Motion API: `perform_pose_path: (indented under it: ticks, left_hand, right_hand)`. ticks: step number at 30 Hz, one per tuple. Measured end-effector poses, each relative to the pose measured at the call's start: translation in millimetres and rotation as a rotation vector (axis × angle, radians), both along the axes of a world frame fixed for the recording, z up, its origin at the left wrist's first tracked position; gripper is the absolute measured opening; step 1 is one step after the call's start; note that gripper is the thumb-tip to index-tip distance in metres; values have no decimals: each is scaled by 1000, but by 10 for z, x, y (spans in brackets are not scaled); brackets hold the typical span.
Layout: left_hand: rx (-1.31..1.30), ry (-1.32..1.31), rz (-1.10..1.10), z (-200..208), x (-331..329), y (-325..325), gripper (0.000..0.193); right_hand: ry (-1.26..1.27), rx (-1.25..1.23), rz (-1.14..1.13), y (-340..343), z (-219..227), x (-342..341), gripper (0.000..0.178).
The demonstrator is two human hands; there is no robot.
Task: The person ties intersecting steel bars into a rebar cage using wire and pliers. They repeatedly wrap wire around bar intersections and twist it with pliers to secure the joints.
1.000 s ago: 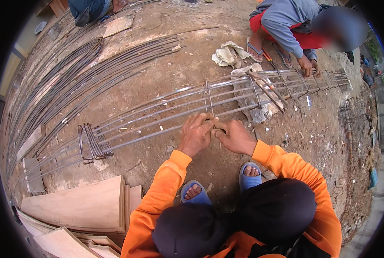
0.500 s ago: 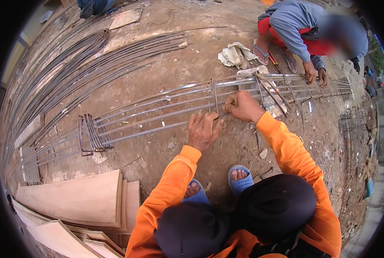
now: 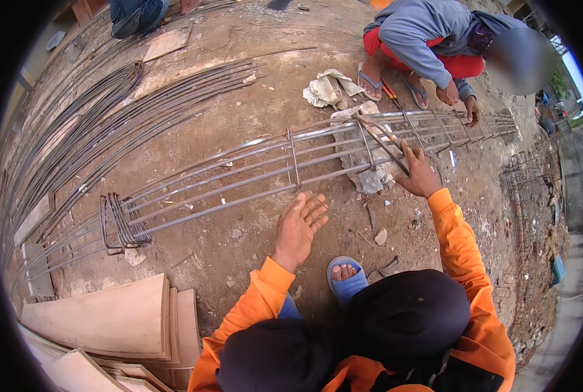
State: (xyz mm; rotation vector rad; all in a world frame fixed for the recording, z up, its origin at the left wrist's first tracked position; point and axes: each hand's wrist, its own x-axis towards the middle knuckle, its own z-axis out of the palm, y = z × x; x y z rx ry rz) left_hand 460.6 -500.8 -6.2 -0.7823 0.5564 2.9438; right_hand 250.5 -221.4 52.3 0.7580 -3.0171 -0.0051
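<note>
Several bars point(image 3: 239, 203) laid just beyond left hand point(image 3: 298, 227), which is held open, nothing gripped. Right hand point(image 3: 421, 173) part-curled at tool point(image 3: 389, 154) handles; firm hold cannot be told. Stirrup point(image 3: 294, 157) ahead of left hand could be shifted if bars are snagged by dragged tool.

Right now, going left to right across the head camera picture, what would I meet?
Bent metal loops → left hand → pale rock → right hand → small blue thing.
</note>
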Motion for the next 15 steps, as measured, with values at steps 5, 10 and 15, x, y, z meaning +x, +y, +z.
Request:
perform_pose_path:
  ticks: [5,10,15]
  left_hand:
    - [197,-21,2,-32,35,-147,25]
    - [-100,-29,-76,-7,228,-162,32]
    - [-145,60,-122,-74,300,-136,37]
  right_hand:
    - [-250,270,14,-384,308,74,79]
    - [-1421,-1139,-273,-102,120,707,46]
    - [-1251,-1188,-385,-356,-398,1655,39]
